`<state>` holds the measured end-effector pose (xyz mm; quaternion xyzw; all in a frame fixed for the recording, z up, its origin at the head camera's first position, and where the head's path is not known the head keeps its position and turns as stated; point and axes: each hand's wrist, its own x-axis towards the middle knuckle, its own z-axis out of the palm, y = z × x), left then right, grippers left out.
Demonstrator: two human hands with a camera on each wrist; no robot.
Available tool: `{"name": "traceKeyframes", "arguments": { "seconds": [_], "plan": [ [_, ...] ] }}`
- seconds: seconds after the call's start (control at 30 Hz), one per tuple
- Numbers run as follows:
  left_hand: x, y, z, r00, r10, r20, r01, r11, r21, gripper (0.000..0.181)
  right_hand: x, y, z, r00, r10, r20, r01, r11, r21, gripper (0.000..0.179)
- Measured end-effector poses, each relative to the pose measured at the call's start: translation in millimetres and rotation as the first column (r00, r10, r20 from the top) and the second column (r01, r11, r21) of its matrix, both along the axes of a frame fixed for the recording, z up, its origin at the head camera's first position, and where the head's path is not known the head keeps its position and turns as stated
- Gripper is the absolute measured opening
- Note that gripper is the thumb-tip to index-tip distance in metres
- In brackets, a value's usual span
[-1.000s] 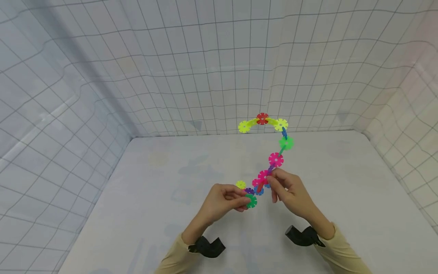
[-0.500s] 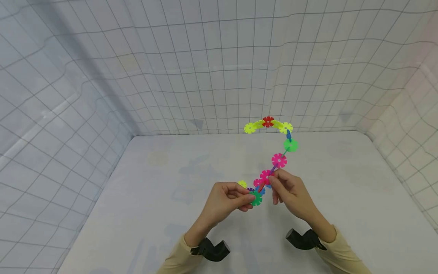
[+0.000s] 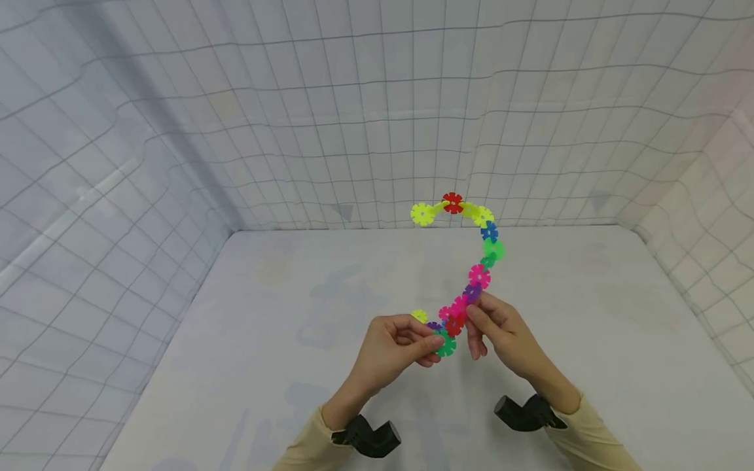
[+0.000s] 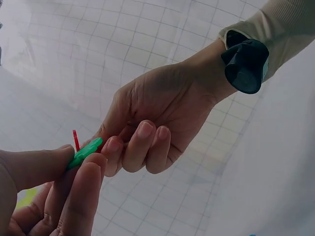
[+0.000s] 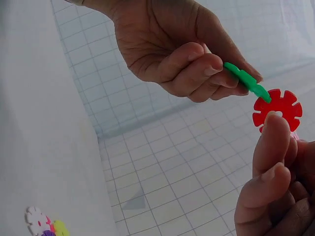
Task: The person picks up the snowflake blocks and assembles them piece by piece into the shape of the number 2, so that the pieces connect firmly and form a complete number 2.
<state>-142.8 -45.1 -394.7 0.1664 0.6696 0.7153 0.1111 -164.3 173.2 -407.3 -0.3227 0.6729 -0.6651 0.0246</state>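
Observation:
My left hand [image 3: 389,353] pinches a dark green slotted snowflake disc [image 3: 447,344] between thumb and fingers. My right hand [image 3: 503,333] holds the lower end of a curved chain of linked snowflake discs, gripping near a bright pink disc [image 3: 459,306]. At that end sits a red disc [image 5: 288,104]. Seen from the right wrist, the green disc [image 5: 248,82] stands edge-on with its tip right at the red disc's rim. Above my right hand the chain arches through a purple disc [image 3: 472,292], a blue disc [image 3: 489,231] and a red top disc [image 3: 453,203] to a yellow end disc [image 3: 422,214].
Several loose discs lie on the white table [image 3: 283,294] behind my hands, among them a yellow disc [image 3: 419,316] and a white disc [image 5: 36,220]. White grid-patterned sheeting [image 3: 353,131] rises at the back and both sides.
The chain has turned in my right hand, so its blue, purple and lower red discs show their faces. My left hand has moved slightly right with the green disc, close to the red one.

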Motion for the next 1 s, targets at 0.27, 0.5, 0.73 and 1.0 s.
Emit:
{"name": "traceKeyframes", "arguments": {
  "seconds": [0.27,0.5,0.73,1.0],
  "plan": [
    [4.7,8.5,0.4,0.992,0.075,-0.105,-0.076,0.997,0.001,0.014,3.6,2,-0.2,0.998,-0.055,-0.038,0.055,0.998,-0.006,0.020],
    [-1.0,8.8,-8.3,0.997,0.059,-0.043,-0.057,0.997,0.055,0.017,6.2,-2,-2.4,0.958,-0.208,-0.198,0.232,0.967,0.105,0.025],
    [-4.2,7.6,-18.2,0.997,0.071,-0.004,-0.070,0.996,0.060,0.018,11.7,-12,10.5,0.931,-0.236,-0.278,0.278,0.953,0.121,0.025],
    [-5.1,8.8,-21.7,0.994,0.104,-0.019,-0.103,0.994,0.036,0.018,10.2,-11,5.8,0.939,-0.242,-0.244,0.285,0.945,0.161,0.025]
  ]
}}
